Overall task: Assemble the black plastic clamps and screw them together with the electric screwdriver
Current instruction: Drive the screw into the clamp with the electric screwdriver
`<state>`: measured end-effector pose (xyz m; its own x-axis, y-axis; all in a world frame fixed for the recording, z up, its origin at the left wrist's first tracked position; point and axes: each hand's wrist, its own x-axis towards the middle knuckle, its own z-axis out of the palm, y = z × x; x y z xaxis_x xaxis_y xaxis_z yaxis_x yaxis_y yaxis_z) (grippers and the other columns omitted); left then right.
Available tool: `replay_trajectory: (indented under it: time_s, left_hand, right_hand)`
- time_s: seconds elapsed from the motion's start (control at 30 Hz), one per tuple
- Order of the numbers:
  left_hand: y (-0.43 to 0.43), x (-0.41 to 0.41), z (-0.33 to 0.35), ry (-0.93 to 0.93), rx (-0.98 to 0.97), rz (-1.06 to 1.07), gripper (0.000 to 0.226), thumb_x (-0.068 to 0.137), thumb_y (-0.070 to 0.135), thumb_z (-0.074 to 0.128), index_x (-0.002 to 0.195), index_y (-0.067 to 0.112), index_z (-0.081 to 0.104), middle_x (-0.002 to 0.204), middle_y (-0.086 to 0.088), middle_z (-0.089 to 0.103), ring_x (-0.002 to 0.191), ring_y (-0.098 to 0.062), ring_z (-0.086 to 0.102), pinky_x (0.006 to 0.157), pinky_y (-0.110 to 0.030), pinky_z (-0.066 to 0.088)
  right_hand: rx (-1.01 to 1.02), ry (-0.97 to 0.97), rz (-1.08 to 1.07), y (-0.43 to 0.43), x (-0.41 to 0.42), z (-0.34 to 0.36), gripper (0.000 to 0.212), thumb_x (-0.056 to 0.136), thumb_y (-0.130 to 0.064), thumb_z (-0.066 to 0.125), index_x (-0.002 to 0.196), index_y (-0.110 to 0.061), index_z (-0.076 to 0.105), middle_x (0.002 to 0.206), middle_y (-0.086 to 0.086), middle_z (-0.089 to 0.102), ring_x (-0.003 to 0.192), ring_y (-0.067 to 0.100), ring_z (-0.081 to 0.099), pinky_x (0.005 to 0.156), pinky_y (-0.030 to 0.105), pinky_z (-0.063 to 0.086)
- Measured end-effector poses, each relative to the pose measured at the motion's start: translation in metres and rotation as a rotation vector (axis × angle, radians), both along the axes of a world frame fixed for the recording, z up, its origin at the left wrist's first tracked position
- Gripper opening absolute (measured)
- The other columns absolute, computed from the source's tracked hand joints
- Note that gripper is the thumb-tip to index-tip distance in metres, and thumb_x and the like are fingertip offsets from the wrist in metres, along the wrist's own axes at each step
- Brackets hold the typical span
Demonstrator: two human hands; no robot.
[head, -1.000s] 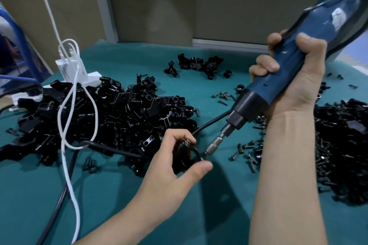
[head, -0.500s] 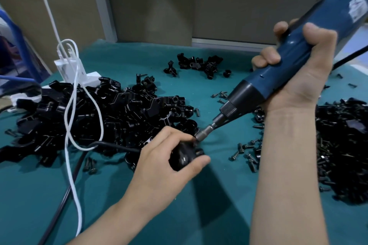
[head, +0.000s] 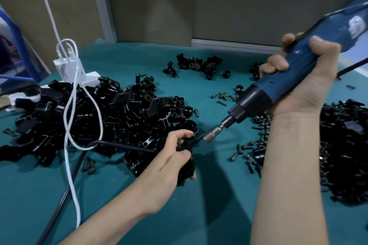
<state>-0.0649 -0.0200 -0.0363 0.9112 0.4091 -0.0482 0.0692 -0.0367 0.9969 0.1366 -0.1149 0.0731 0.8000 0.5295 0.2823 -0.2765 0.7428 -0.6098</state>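
Screwdriving step: left hand (head: 169,162) grips a small black plastic clamp (head: 186,172), right hand (head: 307,87) clasps the blue electric screwdriver (head: 275,85), whose bit, just beside the clamp, probably needs seating next.

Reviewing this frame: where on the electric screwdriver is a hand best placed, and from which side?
Around the blue barrel of the electric screwdriver, above its black collar, from the right, as the right hand holds it. The tool slants down-left toward the clamp in the left hand, so this grip leaves the bit free.
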Motion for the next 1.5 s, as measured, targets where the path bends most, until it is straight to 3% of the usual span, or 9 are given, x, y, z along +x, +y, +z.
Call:
replay_trajectory:
  time_s: [0.1,0.2,0.33,0.47,0.67,0.93,1.13,1.3,1.5]
  left_hand:
    - [0.002,0.003,0.002,-0.063,-0.091,0.011,0.045,0.068,0.051,0.068,0.111,0.052,0.058,0.082,0.004,0.071,0.079,-0.017,0.066,0.073,-0.030,0.053]
    - [0.001,0.005,0.003,-0.121,-0.158,0.072,0.044,0.055,0.045,0.079,0.097,0.036,0.071,0.077,0.010,0.064,0.068,-0.007,0.056,0.059,-0.017,0.046]
    - [-0.002,0.004,0.005,-0.181,-0.158,0.053,0.035,0.063,0.028,0.081,0.088,0.023,0.057,0.075,0.002,0.060,0.047,-0.009,0.041,0.040,-0.018,0.034]
    - [-0.002,0.004,0.008,-0.162,-0.072,0.129,0.030,0.080,0.006,0.074,0.091,0.024,0.054,0.090,-0.002,0.071,0.053,-0.014,0.057,0.037,-0.025,0.044]
    - [0.000,0.002,0.006,-0.096,0.416,0.400,0.026,0.074,0.027,0.078,0.089,0.037,0.059,0.066,0.019,0.061,0.052,0.001,0.050,0.053,-0.010,0.037]
    - [0.003,0.003,0.005,-0.095,0.315,0.533,0.023,0.078,0.023,0.076,0.091,0.036,0.062,0.059,0.003,0.062,0.037,-0.014,0.057,0.040,-0.013,0.041]
    - [0.003,0.004,0.000,-0.104,0.382,0.566,0.018,0.078,0.028,0.075,0.092,0.029,0.063,0.063,0.010,0.061,0.050,-0.004,0.048,0.052,-0.010,0.036]
    - [0.005,0.003,0.001,-0.106,0.440,0.557,0.019,0.080,0.027,0.075,0.091,0.026,0.059,0.070,0.012,0.064,0.060,-0.005,0.054,0.056,-0.007,0.037]
    - [0.004,0.002,0.000,-0.076,0.523,0.572,0.022,0.081,0.028,0.073,0.094,0.026,0.056,0.075,0.017,0.061,0.074,-0.003,0.057,0.063,-0.014,0.042]
  right_hand:
    - [0.043,0.006,-0.088,0.004,-0.006,-0.002,0.011,0.090,-0.023,0.041,0.083,-0.017,0.046,0.076,-0.004,0.058,0.045,0.008,0.041,0.048,0.021,0.037]
    - [0.071,0.013,-0.077,0.002,-0.006,-0.001,0.009,0.089,-0.023,0.042,0.084,-0.017,0.046,0.076,-0.004,0.059,0.045,0.008,0.041,0.048,0.021,0.037]
    - [0.105,0.056,-0.049,0.004,-0.006,-0.001,0.011,0.089,-0.024,0.044,0.082,-0.017,0.049,0.076,-0.004,0.059,0.044,0.008,0.042,0.046,0.020,0.039]
    - [0.068,0.110,-0.038,0.011,-0.006,-0.004,0.014,0.090,-0.024,0.045,0.081,-0.015,0.049,0.075,-0.004,0.059,0.045,0.007,0.043,0.046,0.020,0.039]
    - [-0.006,0.207,-0.022,0.032,-0.011,-0.008,0.012,0.090,-0.023,0.049,0.084,-0.012,0.048,0.072,-0.003,0.059,0.043,0.008,0.044,0.044,0.020,0.039]
    - [-0.042,0.269,-0.085,0.047,-0.016,-0.011,0.011,0.090,-0.022,0.051,0.083,-0.014,0.048,0.068,-0.003,0.060,0.043,0.009,0.044,0.045,0.019,0.038]
    - [-0.116,0.269,-0.128,0.051,-0.018,-0.011,0.016,0.090,-0.021,0.049,0.100,-0.012,0.040,0.068,-0.003,0.057,0.044,0.010,0.043,0.045,0.020,0.037]
    - [-0.185,0.272,-0.139,0.051,-0.025,-0.006,0.013,0.095,-0.020,0.044,0.084,-0.013,0.045,0.066,-0.003,0.053,0.044,0.009,0.040,0.042,0.019,0.035]
    - [-0.458,0.167,-0.225,0.050,-0.023,-0.012,0.017,0.100,-0.026,0.037,0.106,-0.011,0.040,0.077,-0.003,0.048,0.050,0.007,0.044,0.039,0.014,0.038]
